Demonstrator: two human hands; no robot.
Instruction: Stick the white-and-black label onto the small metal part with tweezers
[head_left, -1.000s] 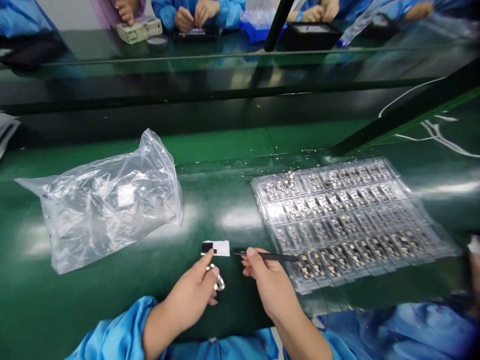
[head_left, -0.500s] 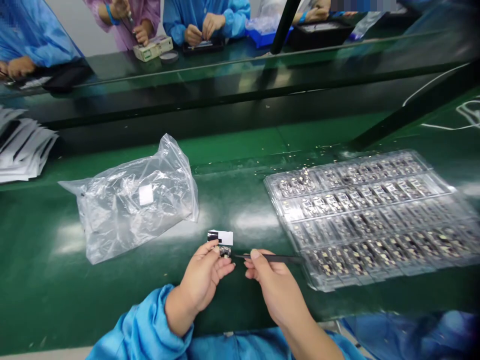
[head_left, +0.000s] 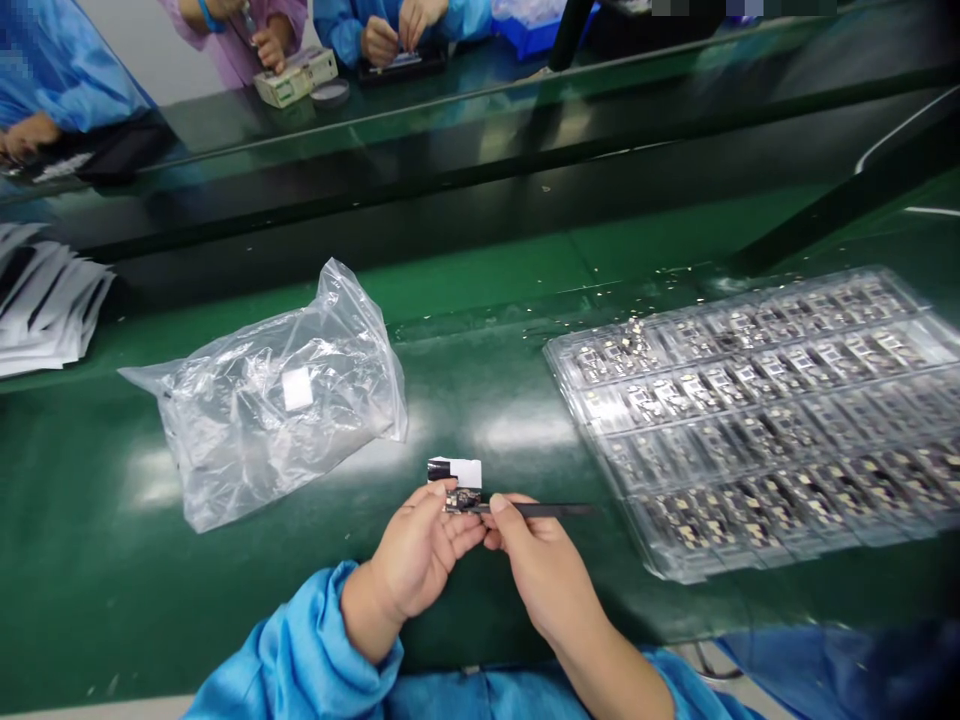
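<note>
In my left hand (head_left: 421, 548) a small circuit board (head_left: 463, 499) is pinched between thumb and fingers. Just beyond it lies a white label sheet (head_left: 466, 473) with a black strip at its left end; whether it is joined to the board I cannot tell. My right hand (head_left: 534, 560) is closed around dark tweezers (head_left: 556, 510), whose tip is at the board's right end. A clear plastic tray (head_left: 645, 565) to the right carries rows of similar small boards.
A clear plastic bag (head_left: 247, 430) with a white label lies at left on the green table (head_left: 90, 560). White sheets (head_left: 52, 300) are stacked at far left. Small pale bits are scattered behind the tray. Across the bench, co-workers' hands (head_left: 397, 35) work near a cream box (head_left: 296, 78).
The tweezers' tip has come left onto the board, and my right hand has drawn closer to my left. The view has shifted slightly.
</note>
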